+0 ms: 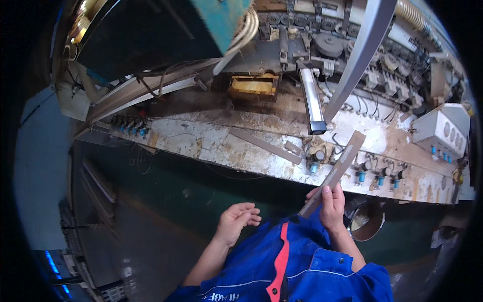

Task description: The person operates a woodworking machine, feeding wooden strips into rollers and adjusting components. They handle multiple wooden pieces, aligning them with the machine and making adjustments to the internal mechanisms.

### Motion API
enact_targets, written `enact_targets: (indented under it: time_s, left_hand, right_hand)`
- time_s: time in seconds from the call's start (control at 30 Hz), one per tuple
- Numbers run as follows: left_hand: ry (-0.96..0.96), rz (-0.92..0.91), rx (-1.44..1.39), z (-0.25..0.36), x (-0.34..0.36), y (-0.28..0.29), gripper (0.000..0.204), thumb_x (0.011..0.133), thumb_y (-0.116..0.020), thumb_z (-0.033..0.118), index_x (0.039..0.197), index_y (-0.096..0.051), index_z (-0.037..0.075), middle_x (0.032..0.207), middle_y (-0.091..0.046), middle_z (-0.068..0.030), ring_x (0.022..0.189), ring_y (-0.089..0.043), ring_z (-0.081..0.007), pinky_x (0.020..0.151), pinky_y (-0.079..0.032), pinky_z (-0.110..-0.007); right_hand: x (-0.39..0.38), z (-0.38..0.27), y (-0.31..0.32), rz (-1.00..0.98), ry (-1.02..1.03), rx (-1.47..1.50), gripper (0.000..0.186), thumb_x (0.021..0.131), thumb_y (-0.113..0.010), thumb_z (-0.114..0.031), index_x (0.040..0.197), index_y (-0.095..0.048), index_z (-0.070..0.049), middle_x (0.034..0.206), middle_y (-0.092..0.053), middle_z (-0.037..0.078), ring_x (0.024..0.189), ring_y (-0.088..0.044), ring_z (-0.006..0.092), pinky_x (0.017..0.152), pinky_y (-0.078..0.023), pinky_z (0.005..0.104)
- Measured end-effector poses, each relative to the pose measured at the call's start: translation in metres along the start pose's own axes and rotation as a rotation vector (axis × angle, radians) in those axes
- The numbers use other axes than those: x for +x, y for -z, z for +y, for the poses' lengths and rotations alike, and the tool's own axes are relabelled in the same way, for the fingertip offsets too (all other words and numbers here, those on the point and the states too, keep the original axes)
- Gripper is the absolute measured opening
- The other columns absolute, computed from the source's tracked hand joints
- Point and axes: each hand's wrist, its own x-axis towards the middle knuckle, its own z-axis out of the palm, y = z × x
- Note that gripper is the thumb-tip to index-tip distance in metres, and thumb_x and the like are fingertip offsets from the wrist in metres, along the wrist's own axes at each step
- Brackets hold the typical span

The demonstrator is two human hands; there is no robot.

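My right hand (329, 205) grips a long, narrow grey-brown strip (347, 158), thumb on its face and fingers around its edge. The strip slants from in front of my body up over the machine's white ledge. Whether it is wood or another board, I cannot make out. My left hand (239, 221) hangs in front of my body to the left, fingers loosely bent and apart, with nothing in it. Another flat strip (264, 146) lies on the ledge, with a short offcut (293, 148) beside it.
Blue-knobbed valves (362, 173) line the ledge (211, 143) near its front edge. A metal post (359, 60) and a silver cylinder (312, 98) rise behind them. A yellow tray (254, 86) sits farther back. A bucket (367, 224) stands right of my right hand; a control box (443, 131) is at far right.
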Motion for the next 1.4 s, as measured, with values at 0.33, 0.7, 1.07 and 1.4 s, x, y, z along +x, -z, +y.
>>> enact_targets:
  time_s: [0.33,0.7,1.07,1.4]
  left_hand:
    - [-0.103,0.171,-0.069,0.006,-0.019,0.032,0.014,0.096,-0.067,0.007,0.109,-0.064,0.004,0.075,-0.067,-0.0065,0.058,-0.064,-0.0148,0.052,-0.055,-0.027]
    - [-0.168,0.337,-0.181,0.012,-0.004,0.042,0.021,0.097,-0.065,0.008,0.117,-0.062,0.003,0.088,-0.066,-0.0059,0.072,-0.064,-0.0126,0.063,-0.054,-0.026]
    - [-0.104,0.353,-0.056,0.05,0.005,0.1,0.02,0.102,-0.059,0.014,0.118,-0.062,0.003,0.089,-0.065,-0.0062,0.072,-0.063,-0.0133,0.065,-0.054,-0.027]
    - [-0.039,0.333,0.024,0.071,0.01,0.131,0.022,0.103,-0.056,0.015,0.12,-0.06,0.004,0.089,-0.064,-0.0063,0.074,-0.062,-0.0151,0.066,-0.052,-0.03]
  right_hand:
    - [0.053,-0.051,-0.062,-0.129,-0.042,-0.157,0.041,0.089,-0.05,-0.001,0.13,-0.047,-0.004,0.085,-0.06,0.006,0.072,-0.058,0.0151,0.066,-0.049,0.0273]
    - [0.182,-0.056,-0.13,-0.053,-0.274,0.017,0.011,0.097,-0.047,-0.01,0.106,-0.049,-0.004,0.081,-0.063,0.011,0.057,-0.057,0.0189,0.05,-0.048,0.0308]
    - [0.296,-0.057,-0.19,0.103,-0.135,-0.245,0.029,0.101,-0.047,-0.008,0.128,-0.05,0.003,0.085,-0.067,0.011,0.061,-0.063,0.0173,0.051,-0.05,0.0305]
    - [0.375,-0.051,-0.183,0.396,0.076,-0.709,0.028,0.081,-0.065,-0.008,0.108,-0.065,0.0,0.111,-0.07,0.022,0.106,-0.067,0.0396,0.093,-0.053,0.0419]
